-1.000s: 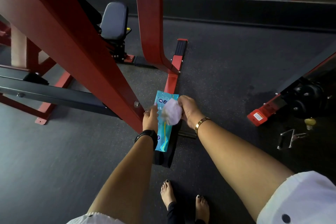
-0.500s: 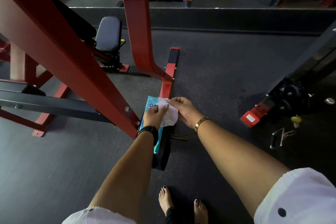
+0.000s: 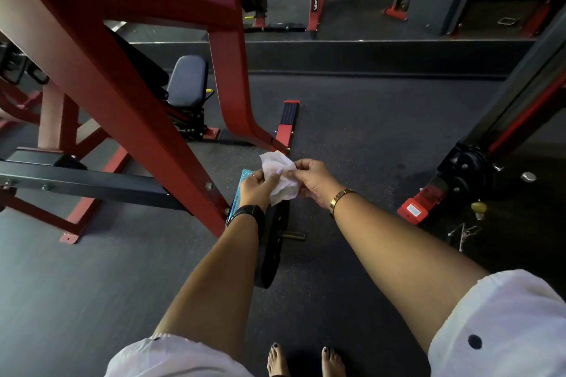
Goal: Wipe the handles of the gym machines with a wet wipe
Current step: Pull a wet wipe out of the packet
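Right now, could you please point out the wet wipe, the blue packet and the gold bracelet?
wet wipe point(image 3: 279, 175), head view, its crumpled white middle.
blue packet point(image 3: 243, 177), head view, visible top corner.
gold bracelet point(image 3: 338, 196), head view, band on wrist.

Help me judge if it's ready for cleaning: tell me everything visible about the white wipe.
The wipe is a thin white sheet, crumpled and partly unfolded, limp like damp cloth. It is held in the air between both hands: the left hand pinches its left side, the right hand its right side. Its upper corner sticks up free; its lower edge hangs loose.
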Demonstrator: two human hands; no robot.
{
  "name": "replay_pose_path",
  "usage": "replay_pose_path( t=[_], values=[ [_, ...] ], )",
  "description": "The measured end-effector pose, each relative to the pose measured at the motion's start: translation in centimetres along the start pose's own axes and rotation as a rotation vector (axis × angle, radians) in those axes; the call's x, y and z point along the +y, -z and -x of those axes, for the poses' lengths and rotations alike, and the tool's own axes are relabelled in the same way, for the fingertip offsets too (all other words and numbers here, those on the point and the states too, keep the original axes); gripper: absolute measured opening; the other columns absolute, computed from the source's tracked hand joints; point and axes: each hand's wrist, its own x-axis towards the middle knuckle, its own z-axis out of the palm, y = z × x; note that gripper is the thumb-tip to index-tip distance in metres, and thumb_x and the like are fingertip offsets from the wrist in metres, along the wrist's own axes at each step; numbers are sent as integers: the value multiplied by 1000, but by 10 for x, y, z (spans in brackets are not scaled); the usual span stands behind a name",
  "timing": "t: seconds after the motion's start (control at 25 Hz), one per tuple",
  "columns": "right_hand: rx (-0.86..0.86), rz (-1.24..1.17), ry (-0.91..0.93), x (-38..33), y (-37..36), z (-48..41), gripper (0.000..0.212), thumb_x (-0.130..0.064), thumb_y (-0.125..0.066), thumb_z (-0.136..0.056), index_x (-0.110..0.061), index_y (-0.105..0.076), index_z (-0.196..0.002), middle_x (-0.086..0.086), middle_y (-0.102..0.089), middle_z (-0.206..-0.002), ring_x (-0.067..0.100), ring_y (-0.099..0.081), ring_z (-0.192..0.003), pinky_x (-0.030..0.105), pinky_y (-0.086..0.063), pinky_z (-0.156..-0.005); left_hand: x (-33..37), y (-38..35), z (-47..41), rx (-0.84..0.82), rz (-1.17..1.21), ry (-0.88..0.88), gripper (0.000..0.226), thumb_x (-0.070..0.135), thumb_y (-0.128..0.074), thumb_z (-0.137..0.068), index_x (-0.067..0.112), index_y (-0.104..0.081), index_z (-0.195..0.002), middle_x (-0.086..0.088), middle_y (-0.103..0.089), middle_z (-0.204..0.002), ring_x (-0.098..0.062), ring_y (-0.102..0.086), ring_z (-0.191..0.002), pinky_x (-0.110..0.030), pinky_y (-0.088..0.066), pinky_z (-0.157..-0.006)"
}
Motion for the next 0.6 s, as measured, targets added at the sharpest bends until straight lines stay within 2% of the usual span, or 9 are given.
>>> replay_pose_path(
  t=[0.08, 0.16, 0.28, 0.4, 0.52, 0.6],
  values=[
    [-15, -32, 23, -4, 4, 9, 16, 1, -59, -88, -14, -57, -83, 5, -62, -82, 15, -60, -71, 25, -54, -50, 4, -1, 7, -65, 34, -3, 27, 23, -78, -78, 5, -69, -95, -7, -72, -84, -26, -69, -84, -37, -57, -78],
    [-35, -59, 38, -7, 9, 17, 19, 6, -56, -89, -13, -59, -87, 6, -63, -85, 17, -62, -75, 27, -57, -59, 10, -4, 12, -76, 30, -7, 26, 11, -76, -79, 1, -68, -102, -9, -72, -89, -25, -69, -87, -35, -57, -78],
    [-7, -71, 82, -7, 13, 31, 24, 12, -50, -89, -10, -60, -85, 7, -62, -82, 19, -61, -75, 24, -56, -61, 18, -8, 20, -110, 31, -15, 15, 0, -73, -77, 10, -70, -88, -5, -73, -84, -20, -69, -82, -34, -56, -80],
    [70, -73, 115, -5, 16, 44, 30, 16, -45, -88, -6, -61, -74, 10, -63, -80, 19, -60, -73, 23, -56, -59, 22, -13, 34, -148, 67, -13, 27, -12, -67, -78, 13, -56, -73, -5, -69, -85, -20, -63, -79, -36, -53, -79],
    [162, -36, 116, -1, 19, 62, 37, 16, -40, -86, -5, -62, -66, 9, -64, -81, 22, -61, -78, 30, -56, -66, 13, -15, 44, -205, 118, -33, 34, -18, -62, -77, 13, -51, -69, -6, -68, -92, -22, -65, -85, -36, -53, -80],
    [231, -30, 97, 4, 22, 75, 38, 15, -40, -86, -6, -61, -62, 8, -61, -82, 24, -60, -78, 32, -57, -58, 5, -18, 48, -210, 131, -10, 36, -19, -55, -76, 15, -54, -64, -7, -70, -96, -25, -67, -90, -39, -53, -82]
  ],
)
